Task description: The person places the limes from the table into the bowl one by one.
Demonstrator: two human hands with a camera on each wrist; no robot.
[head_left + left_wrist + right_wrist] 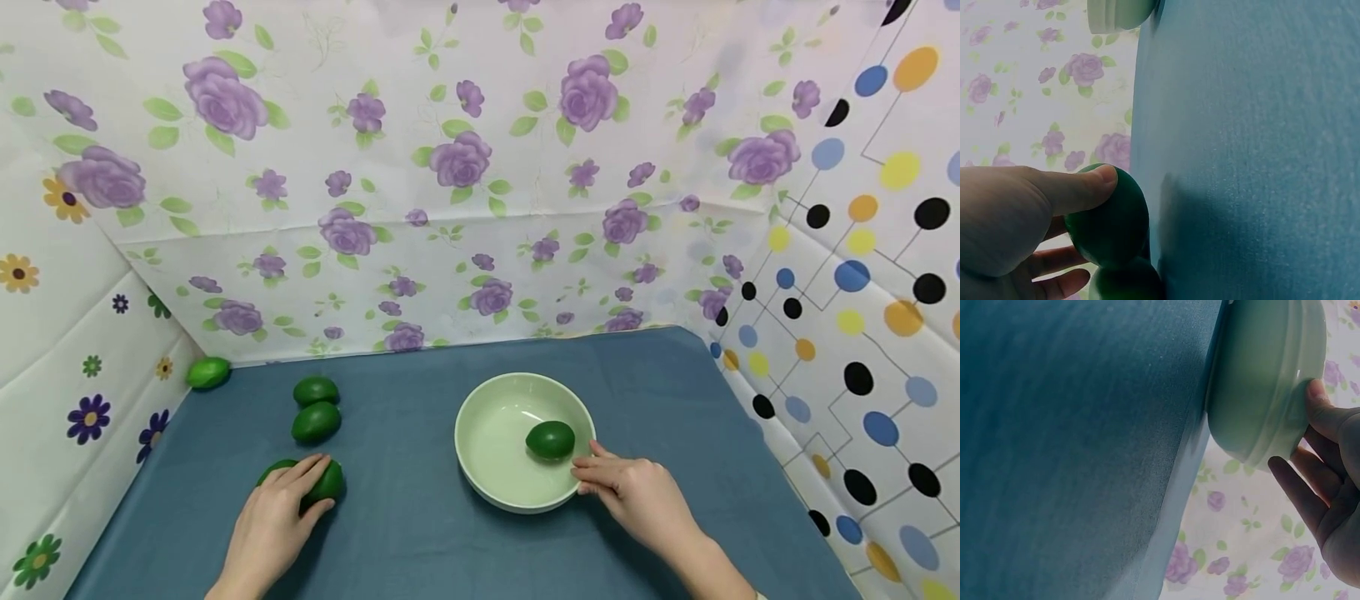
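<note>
Judging by how things lie, I am only a little way along: one dark green fruit (551, 440) sits inside the pale green bowl (491, 450), toward its right side, and the others are all outside it on the blue-covered desk (405, 525). My left hand (272, 525) is partly closed, with thumb and fingers around a round green fruit (330, 483); a covered fruit (274, 467) lies just beside it, and since my hand hides much of it, I cannot say whether my fingers touch that one too. Left to deal with, I would say, are these two, the nearer fruit (316, 423) and the farther fruit (316, 390) touching beyond them, and perhaps the lighter green lime (208, 372) at the desk's far left corner. My right hand (645, 500) is narrowed to a pinch on the bowl's right rim.
</note>
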